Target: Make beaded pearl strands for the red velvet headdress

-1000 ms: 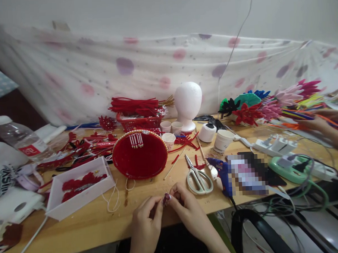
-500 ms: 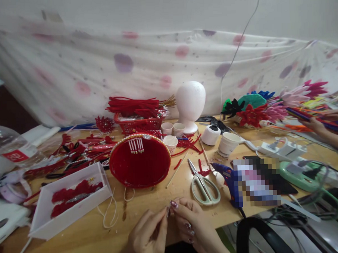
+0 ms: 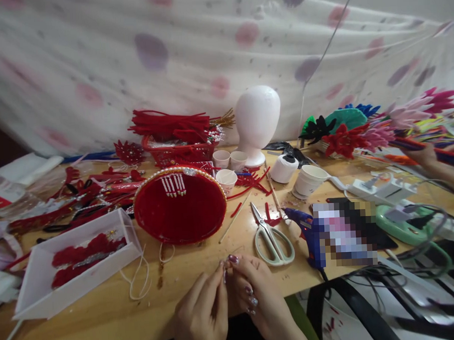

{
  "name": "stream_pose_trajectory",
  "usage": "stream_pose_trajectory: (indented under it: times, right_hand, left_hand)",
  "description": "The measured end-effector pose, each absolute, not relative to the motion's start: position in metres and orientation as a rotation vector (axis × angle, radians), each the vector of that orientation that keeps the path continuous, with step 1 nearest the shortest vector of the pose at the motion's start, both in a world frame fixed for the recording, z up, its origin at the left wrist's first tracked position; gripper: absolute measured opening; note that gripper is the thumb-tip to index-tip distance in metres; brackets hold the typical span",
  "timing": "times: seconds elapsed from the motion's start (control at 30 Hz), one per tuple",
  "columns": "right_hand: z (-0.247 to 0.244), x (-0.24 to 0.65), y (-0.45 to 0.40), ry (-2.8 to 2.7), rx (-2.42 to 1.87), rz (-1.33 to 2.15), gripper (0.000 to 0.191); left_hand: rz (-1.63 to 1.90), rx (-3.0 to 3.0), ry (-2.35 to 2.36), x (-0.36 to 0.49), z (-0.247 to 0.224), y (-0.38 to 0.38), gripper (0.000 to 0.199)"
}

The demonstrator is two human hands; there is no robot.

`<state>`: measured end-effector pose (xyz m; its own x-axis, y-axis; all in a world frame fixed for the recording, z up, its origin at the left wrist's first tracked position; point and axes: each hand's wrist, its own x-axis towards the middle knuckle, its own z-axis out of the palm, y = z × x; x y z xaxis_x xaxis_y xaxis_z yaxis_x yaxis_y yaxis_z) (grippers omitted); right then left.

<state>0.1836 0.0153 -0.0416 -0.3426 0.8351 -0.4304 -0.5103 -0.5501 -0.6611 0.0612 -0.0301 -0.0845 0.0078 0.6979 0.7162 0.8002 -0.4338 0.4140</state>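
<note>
My left hand [image 3: 203,304] and my right hand [image 3: 257,291] meet at the table's front edge, fingertips pinched together. Between them is something tiny, perhaps a fine thread or wire, too small to make out. Just beyond my hands, a round red velvet piece [image 3: 179,212] with a beaded rim stands tilted, a row of short white bead strands hanging at its top. Scissors [image 3: 271,238] with pale green handles lie to the right of it, partly spread. A loop of white string [image 3: 137,279] rests left of my hands.
A white tray [image 3: 33,293] with red velvet pieces sits left. Behind are a red basket [image 3: 173,153], paper cups [image 3: 309,181], a thread spool [image 3: 284,168] and a white foam head [image 3: 258,119]. A blue glue gun [image 3: 308,231] lies right. Another person's hand [image 3: 422,156] holds coloured stems far right.
The view has tilted down and come a little closer, so the table things appear higher. My hands stay pinched together, with the fingertips slightly shifted.
</note>
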Motion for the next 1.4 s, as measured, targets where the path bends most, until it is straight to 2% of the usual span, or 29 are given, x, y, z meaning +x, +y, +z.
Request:
stream_pose_trajectory:
  times: [0.2, 0.5, 0.67, 0.9, 1.1, 1.3, 1.4]
  right_hand:
    - [-0.035, 0.187, 0.016, -0.475, -0.948, 2.008, 0.036]
    - [-0.039, 0.186, 0.017, -0.617, -0.99, 1.904, 0.036]
    - [-0.043, 0.189, 0.016, -0.979, -1.149, 1.662, 0.044]
    - [-0.037, 0.198, 0.02, -1.668, -1.284, 1.133, 0.027]
    - [-0.036, 0.2, 0.014, -2.087, -1.291, 0.922, 0.022]
    - [-0.038, 0.202, 0.01, -2.126, -1.243, 0.924, 0.023]
    - [-0.032, 0.208, 0.01, -2.139, -1.167, 0.992, 0.023]
  left_hand:
    - [-1.463, -2.119, -1.642, 0.064, -0.078, -0.028, 0.022]
    - [-1.311, -2.192, -1.57, 0.06, -0.064, -0.032, 0.02]
    - [-1.259, -2.245, -1.514, 0.056, -0.054, -0.035, 0.022]
    - [-0.986, -2.397, -1.39, 0.043, -0.037, -0.033, 0.019]
    - [-0.941, -2.5, -1.388, 0.033, -0.031, -0.024, 0.03]
    - [-1.219, -2.639, -1.566, 0.025, -0.029, -0.02, 0.031]
    - [-1.412, -2.648, -1.76, 0.02, -0.027, -0.022, 0.025]
